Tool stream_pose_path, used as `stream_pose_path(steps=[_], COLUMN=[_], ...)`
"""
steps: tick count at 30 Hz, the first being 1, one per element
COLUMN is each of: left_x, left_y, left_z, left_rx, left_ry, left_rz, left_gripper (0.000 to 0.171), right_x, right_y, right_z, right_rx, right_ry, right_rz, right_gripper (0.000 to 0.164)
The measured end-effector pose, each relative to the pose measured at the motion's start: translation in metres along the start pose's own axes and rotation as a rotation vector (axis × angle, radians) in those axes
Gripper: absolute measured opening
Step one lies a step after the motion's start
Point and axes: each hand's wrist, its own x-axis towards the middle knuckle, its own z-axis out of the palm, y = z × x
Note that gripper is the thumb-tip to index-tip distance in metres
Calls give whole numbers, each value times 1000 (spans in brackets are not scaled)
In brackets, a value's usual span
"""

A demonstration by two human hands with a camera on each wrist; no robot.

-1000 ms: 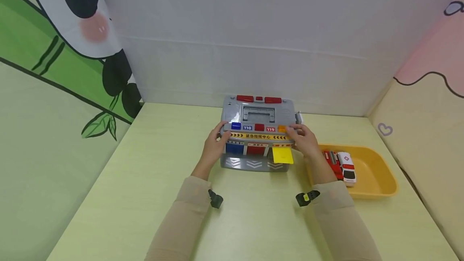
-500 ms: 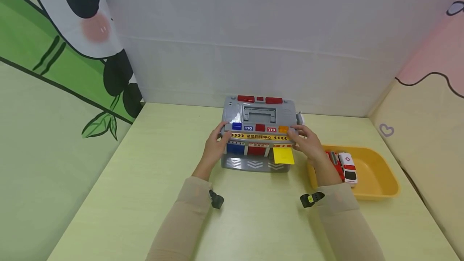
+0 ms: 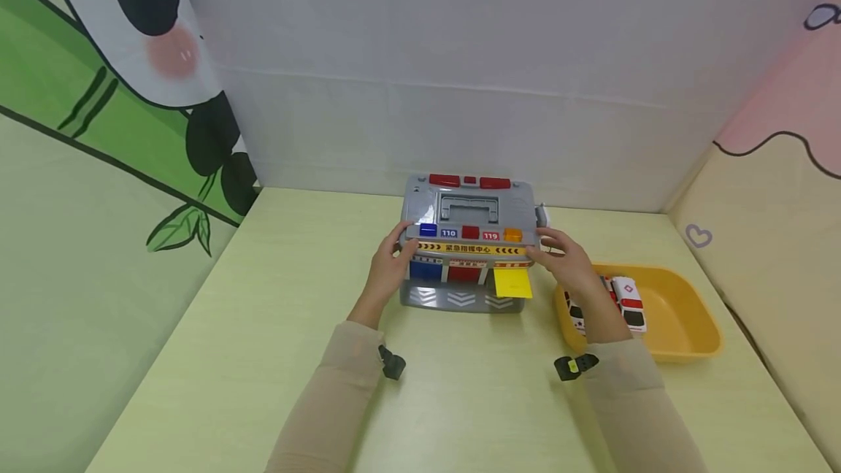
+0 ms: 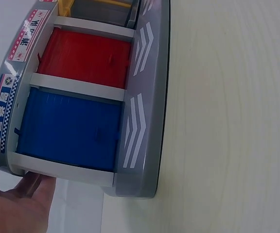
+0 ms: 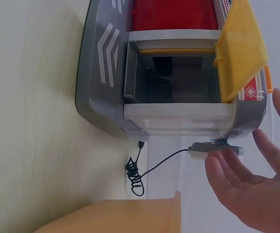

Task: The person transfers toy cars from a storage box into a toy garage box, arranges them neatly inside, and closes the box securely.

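A grey toy emergency station (image 3: 417,199) stands on the table, with blue, red and orange buttons along its top. My left hand (image 3: 384,272) grips its left end, the thumb over the front edge. The blue door (image 4: 69,128) and red door (image 4: 84,56) are down, while the yellow door (image 5: 244,48) sticks out raised above its bay. At the station's right end, my right hand (image 3: 568,265) has relaxed, parted fingers; in the right wrist view they appear just apart from the corner. A grey and white handset-like piece (image 5: 208,150) on a dark coiled cord hangs at that side.
At the right stands a yellow tray (image 3: 686,345) holding a toy ambulance (image 3: 629,298) and other toy vehicles, partly hidden by my right forearm. A white sheet (image 3: 420,122) rises behind the table (image 3: 282,298). Printed panels flank both sides.
My right hand has slid right and slightly down, its thumb leaving the orange button, which now shows fully. The left hand and the station have stayed in place.
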Motion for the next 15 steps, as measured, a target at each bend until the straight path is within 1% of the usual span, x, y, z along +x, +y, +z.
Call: stream_pose_path(steps=[2,9,15], left_x=[0,0,1], left_y=[0,-1,0], left_z=[0,1,1], left_rx=[-6,-14,-12], left_ry=[1,9,8], left_rz=[-2,-5,-2], left_gripper=[45,44,44], right_x=[-1,-4,-6], right_y=[1,6,8], right_z=[-1,-5,-9], right_rx=[-3,-69,-90], right_ry=[-1,29,40], right_rz=[8,32,16], right_gripper=[70,74,72])
